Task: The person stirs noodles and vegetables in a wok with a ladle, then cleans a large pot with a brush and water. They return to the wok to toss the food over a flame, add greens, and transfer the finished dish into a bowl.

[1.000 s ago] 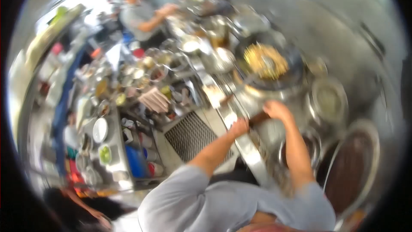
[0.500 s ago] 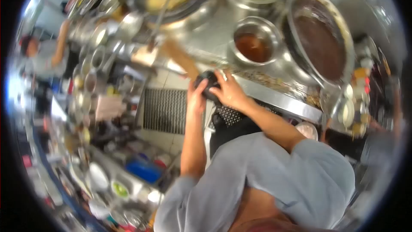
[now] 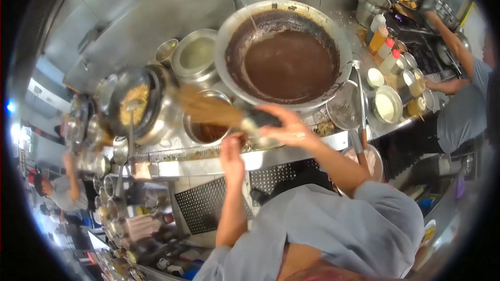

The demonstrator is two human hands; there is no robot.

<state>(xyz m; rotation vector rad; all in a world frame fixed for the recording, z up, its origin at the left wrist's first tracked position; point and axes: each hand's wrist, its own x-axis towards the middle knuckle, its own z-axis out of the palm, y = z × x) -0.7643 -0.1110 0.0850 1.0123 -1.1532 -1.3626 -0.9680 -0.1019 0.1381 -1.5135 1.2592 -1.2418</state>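
My right hand [image 3: 288, 126] is closed around the black grip of a wok brush [image 3: 211, 110], whose tan, fanned end points left and is blurred by motion. Below the brush's pale middle, my left hand [image 3: 232, 160] is raised with loosely bent fingers, apart from the grip. Behind the blurred end stands a steel pot [image 3: 227, 96] of reddish-brown liquid. A large metal basin [image 3: 229, 26] of dark brown sauce lies just beyond my hands.
To the left, a wok [image 3: 115, 105] holds yellowish food and a ladle [image 3: 131, 119]. Squeeze bottles [image 3: 378, 39] and bowls [image 3: 386, 106] line the right counter. A co-worker [image 3: 463, 119] reaches over the stove at right; another person [image 3: 65, 190] stands far left. Perforated mats [image 3: 200, 205] cover the floor.
My view has swung toward the counter's back wall. Both hands were on the brush's black grip; now only my right hand holds it, and the brush extends left over the pot.
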